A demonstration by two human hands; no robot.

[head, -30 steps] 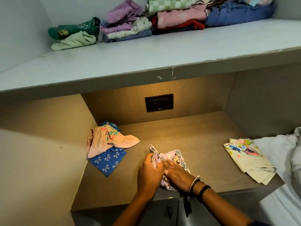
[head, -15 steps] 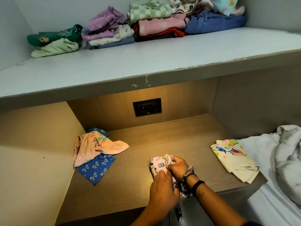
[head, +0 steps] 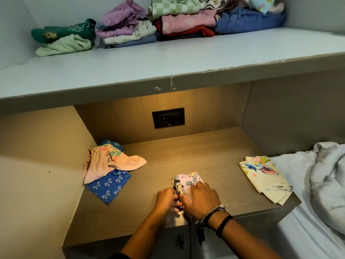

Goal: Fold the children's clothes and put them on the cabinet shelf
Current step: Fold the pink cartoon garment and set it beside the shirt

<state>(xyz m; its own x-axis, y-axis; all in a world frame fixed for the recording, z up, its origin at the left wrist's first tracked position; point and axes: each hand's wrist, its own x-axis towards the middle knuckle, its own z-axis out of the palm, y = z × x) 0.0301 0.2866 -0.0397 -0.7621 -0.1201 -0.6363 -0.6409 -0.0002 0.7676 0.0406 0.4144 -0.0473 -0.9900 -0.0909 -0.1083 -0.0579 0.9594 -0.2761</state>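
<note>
A small pink printed garment (head: 186, 181) lies folded near the front of the wooden cabinet surface (head: 196, 156). My left hand (head: 166, 200) pinches its near left edge. My right hand (head: 200, 200) presses flat on top of it and hides its near half. To the left lies a peach flowered garment (head: 110, 163), unfolded, on top of a blue bow-print garment (head: 108, 186). A cream cartoon-print garment (head: 265, 177) lies folded at the right edge. Above, the grey shelf (head: 168, 60) holds several folded stacks of clothes (head: 158, 21) along the back wall.
A black wall socket (head: 168, 118) sits in the back panel of the niche. White bedding (head: 321, 184) bunches up at the right, next to the cabinet. Cabinet doors with a small handle (head: 180, 239) show below the front edge.
The pink garment has gone from spread out to a compact fold. My right hand has moved on top of it and my left hand has shifted to its left edge. The camera view shifted slightly.
</note>
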